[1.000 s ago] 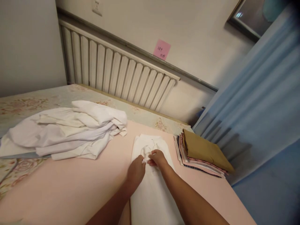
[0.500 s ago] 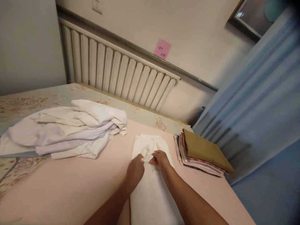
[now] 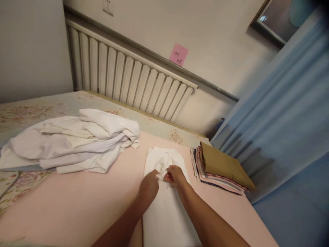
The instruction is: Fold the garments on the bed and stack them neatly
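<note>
Head view: your left hand (image 3: 149, 187) and right hand (image 3: 175, 175) meet, fingertips pinched on a small bunch of fabric near the far end of the folded white garment (image 3: 167, 212). Its long axis runs straight away from you on the pink sheet (image 3: 77, 206); both hands are equally near. A white pile (image 3: 72, 140) lies left, folded clothes (image 3: 221, 168) right.

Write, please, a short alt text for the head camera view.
Two bare hands, left hand and right hand, pinch a bunched bit of a folded white garment on a pink sheet. A loose white pile lies left, a folded stack right.
</note>
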A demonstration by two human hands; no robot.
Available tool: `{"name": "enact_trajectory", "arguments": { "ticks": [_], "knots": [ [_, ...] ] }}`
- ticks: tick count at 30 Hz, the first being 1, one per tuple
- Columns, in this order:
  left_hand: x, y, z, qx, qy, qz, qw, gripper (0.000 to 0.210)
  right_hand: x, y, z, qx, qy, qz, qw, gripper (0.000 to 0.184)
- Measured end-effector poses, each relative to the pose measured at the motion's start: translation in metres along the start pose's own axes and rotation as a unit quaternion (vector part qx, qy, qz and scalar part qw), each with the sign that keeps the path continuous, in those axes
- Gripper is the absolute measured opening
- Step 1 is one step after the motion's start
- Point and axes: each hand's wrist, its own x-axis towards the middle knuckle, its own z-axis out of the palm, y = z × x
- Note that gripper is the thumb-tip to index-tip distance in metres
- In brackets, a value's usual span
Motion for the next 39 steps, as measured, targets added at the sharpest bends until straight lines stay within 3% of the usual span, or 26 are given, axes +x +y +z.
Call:
{"name": "enact_trajectory", "arguments": {
  "ticks": [8, 16, 25, 30, 34, 39],
  "knots": [
    [-0.007, -0.002, 0.011, 0.051, 0.027, 0.054, 0.997, 0.032, -0.005, 0.002, -0.003, -0.015, -0.008, -0.027, 0.999, 0.015],
    [-0.002, 0.005, 0.007, 0.093, 0.032, 0.039, 0.994, 0.019, -0.004, 0.004, -0.001, -0.119, 0.008, -0.098, 0.988, 0.008],
    [0.005, 0.006, 0.008, 0.039, 0.033, 0.033, 0.998, 0.008, -0.014, 0.001, 0.001, -0.280, 0.040, -0.273, 0.920, 0.010],
    [0.007, 0.005, 0.008, 0.079, 0.038, 0.002, 0.996, 0.016, -0.023, 0.002, 0.003, -0.347, 0.046, -0.343, 0.872, 0.016],
    [0.006, 0.005, 0.006, 0.093, 0.080, -0.023, 0.992, 0.009, -0.026, 0.004, 0.003, -0.374, 0.031, -0.371, 0.850, 0.013],
    [0.003, 0.004, 0.005, 0.080, 0.151, 0.004, 0.985, 0.031, -0.025, 0.007, 0.004, -0.382, 0.023, -0.378, 0.843, 0.017]
  ]
}}
